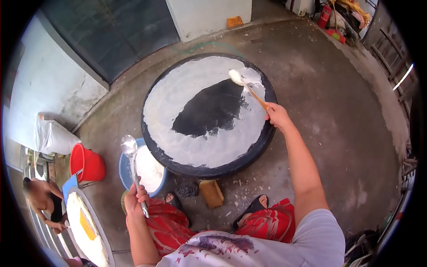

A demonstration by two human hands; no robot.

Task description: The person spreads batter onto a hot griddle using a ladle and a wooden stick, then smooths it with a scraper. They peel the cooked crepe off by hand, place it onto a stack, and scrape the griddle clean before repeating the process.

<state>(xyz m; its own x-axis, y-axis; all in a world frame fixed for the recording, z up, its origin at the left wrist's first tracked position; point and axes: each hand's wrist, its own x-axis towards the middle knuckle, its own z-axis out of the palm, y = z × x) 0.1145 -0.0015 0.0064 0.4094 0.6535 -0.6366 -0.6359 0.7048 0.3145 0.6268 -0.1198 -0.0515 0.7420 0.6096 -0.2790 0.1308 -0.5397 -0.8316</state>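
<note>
A wide round black pan (255, 153) stands before me, its surface coated with white batter (200, 153) around a bare dark patch in the middle. My right hand (277, 115) is closed on a wooden-handled spreader (256, 96). The spreader's head is covered in white and rests at the far right part of the batter; its exact shape is hidden. My left hand (136, 200) grips a metal ladle (133, 162) by its handle, bowl upward. Below the ladle, a blue basin (125, 175) of white batter stands beside the pan.
A red bucket (87, 163) and a white sack (58, 135) stand at left. Near them another person (44, 198) bends beside a round surface (106, 242) bearing a white sheet. A brown block (211, 194) lies by my feet. A fire extinguisher (324, 17) is far right.
</note>
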